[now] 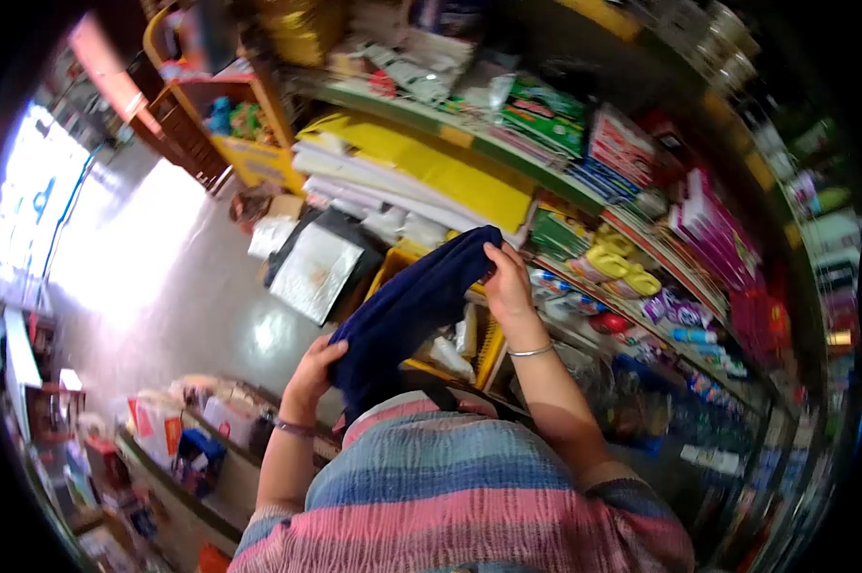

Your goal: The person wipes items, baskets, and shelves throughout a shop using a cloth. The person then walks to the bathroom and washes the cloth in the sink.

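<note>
A dark navy cloth (412,296) is stretched between my two hands, in front of my striped top. My left hand (311,371) is closed on its lower left end, thumb on top. At the upper right end, my right hand (509,283) pinches the cloth's edge between thumb and fingers. The cloth slants up from left to right and its lower part hangs toward my waist. I cannot tell what kind of cloth item it is. Beneath it, a yellow crate (488,355) with pale packets inside is partly hidden.
Shelves of packaged goods run along the right, with a green packet (544,113) and yellow slippers (614,267). Yellow and white sheets (421,172) lie stacked ahead. A box with a silvery top (315,273) stands on the floor (178,301). More goods (202,449) sit at lower left.
</note>
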Demonstrator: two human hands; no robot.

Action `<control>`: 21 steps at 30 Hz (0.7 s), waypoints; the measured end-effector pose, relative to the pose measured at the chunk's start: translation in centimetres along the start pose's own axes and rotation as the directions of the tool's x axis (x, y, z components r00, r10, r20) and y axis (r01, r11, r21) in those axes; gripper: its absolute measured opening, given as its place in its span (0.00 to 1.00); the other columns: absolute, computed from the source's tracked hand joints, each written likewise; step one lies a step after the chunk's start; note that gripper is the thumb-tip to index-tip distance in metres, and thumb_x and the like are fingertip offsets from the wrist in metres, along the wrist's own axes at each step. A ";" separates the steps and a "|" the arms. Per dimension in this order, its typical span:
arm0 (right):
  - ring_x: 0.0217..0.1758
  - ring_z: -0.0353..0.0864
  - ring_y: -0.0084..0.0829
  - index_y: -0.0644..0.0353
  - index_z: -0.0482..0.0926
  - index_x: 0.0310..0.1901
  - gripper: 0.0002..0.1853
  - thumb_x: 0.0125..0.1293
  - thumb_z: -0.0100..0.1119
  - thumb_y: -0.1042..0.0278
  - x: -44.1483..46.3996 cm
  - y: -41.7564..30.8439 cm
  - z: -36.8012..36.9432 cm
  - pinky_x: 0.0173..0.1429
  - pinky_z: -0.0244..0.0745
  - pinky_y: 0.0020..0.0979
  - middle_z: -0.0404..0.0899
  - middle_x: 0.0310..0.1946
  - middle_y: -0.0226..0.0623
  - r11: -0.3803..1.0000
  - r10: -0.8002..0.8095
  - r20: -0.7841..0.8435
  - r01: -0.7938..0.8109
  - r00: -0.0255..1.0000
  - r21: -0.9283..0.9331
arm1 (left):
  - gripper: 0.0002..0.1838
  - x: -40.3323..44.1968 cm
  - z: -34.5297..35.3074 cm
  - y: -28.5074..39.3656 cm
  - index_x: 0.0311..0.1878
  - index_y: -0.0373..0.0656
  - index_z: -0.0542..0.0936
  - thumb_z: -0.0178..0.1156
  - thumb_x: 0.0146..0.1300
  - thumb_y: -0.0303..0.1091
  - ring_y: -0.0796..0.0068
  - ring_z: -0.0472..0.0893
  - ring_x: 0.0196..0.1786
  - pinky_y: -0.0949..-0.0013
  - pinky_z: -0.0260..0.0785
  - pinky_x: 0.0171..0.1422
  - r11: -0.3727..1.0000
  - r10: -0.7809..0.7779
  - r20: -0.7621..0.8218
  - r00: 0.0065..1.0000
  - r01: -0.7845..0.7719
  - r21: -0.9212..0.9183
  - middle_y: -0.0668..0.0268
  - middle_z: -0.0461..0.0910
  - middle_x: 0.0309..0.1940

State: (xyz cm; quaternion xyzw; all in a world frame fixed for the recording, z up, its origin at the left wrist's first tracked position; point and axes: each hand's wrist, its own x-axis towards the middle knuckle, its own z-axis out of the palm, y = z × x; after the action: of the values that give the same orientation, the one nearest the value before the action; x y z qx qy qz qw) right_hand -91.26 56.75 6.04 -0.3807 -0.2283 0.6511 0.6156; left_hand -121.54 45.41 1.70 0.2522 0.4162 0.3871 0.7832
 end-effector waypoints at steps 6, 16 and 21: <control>0.36 0.75 0.20 0.63 0.79 0.38 0.06 0.64 0.54 0.71 -1.0 -3.6 2.5 0.43 0.69 0.21 0.78 0.33 0.26 0.984 -0.131 0.049 0.136 0.990 -0.116 | 0.12 1.5 -2.5 0.9 0.44 0.37 0.79 0.61 0.59 0.34 0.80 0.77 0.35 0.75 0.69 0.43 0.929 0.039 0.001 0.999 -0.037 0.368 0.70 0.80 0.36; 0.36 0.77 0.36 0.66 0.77 0.41 0.11 0.57 0.58 0.71 -6.9 -1.3 12.2 0.41 0.71 0.31 0.77 0.35 0.41 0.515 -0.108 0.664 0.613 0.740 -0.599 | 0.18 7.3 -3.1 -0.4 0.50 0.39 0.74 0.51 0.67 0.44 0.74 0.76 0.39 0.71 0.69 0.41 0.999 -0.051 -0.179 0.983 0.053 0.008 0.65 0.77 0.43; 0.48 0.76 0.42 0.62 0.79 0.46 0.20 0.51 0.64 0.65 -7.4 5.0 10.1 0.56 0.69 0.38 0.79 0.43 0.44 0.384 0.399 0.737 0.630 0.546 -0.675 | 0.31 5.8 1.4 3.4 0.65 0.37 0.61 0.54 0.61 0.40 0.64 0.64 0.65 0.62 0.51 0.71 0.467 0.481 0.438 0.759 -0.645 0.605 0.60 0.65 0.63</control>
State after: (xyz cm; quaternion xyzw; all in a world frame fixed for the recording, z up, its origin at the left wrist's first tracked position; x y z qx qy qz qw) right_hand -102.63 50.55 9.96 -0.2747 -0.8348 0.4489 0.1616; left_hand -119.64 51.96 2.19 0.7022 0.3427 0.3977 0.4809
